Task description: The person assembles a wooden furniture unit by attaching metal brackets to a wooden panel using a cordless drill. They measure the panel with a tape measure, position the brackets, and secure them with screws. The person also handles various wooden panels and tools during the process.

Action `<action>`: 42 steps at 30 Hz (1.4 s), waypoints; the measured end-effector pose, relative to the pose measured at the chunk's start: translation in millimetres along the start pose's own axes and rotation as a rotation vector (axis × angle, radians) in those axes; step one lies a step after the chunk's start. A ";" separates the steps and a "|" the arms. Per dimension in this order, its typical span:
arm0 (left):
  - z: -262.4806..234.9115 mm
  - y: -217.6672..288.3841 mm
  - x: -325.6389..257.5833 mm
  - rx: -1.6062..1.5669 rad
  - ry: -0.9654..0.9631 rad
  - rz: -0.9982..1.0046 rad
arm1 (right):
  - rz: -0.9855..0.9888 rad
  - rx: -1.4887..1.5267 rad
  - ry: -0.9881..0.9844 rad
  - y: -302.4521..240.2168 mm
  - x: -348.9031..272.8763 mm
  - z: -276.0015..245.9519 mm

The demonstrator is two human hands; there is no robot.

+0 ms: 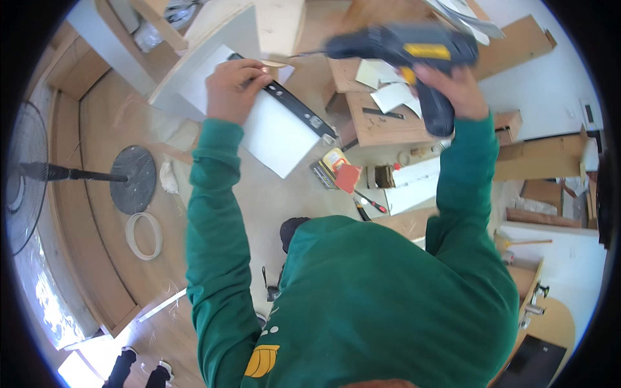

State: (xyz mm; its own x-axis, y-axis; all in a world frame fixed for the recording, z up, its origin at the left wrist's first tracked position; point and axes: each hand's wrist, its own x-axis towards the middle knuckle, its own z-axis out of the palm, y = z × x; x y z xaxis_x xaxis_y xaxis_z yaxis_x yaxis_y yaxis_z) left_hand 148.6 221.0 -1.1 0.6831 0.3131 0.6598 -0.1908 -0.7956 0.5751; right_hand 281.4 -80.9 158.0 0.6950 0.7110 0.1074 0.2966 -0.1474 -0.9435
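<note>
My left hand [233, 90] is closed, thumb and fingers pinched at the upper part of a black metal drawer slide [294, 107]. The slide lies along a white panel [275, 142], which joins an upright pale board [220, 55]. Whether the fingertips also hold something small, I cannot make out. In my right hand [462, 90] is a black and yellow cordless drill [401, 48], gripped by its handle and blurred by motion. Its thin bit points left toward my left hand, apart from the slide.
A wooden board [381, 126] with papers and a dark strip stands to the right. Small boxes [333, 165] and a screwdriver [374, 204] lie on the floor before me. At left are a fan base [132, 180] and a tape roll [143, 236]. Another person's feet [162, 370] show lower left.
</note>
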 end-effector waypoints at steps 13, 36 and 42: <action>8.6 12.5 -1.2 0.244 0.128 0.029 | 0.639 1.028 0.366 293.1 -166.9 34.5; 43.1 44.3 -40.6 0.449 0.145 -0.363 | 0.498 0.597 0.719 487.3 -245.8 -94.8; 50.8 51.1 -32.6 0.258 0.189 -0.443 | 0.323 0.391 0.691 478.3 -244.2 -134.1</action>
State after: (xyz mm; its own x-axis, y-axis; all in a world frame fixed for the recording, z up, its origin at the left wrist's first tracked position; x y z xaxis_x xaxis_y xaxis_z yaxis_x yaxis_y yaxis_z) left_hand 152.4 143.8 -17.9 0.5154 0.7163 0.4704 0.2817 -0.6600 0.6964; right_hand 341.3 -417.3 -277.6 0.9874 0.0773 -0.1382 -0.1434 0.0673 -0.9874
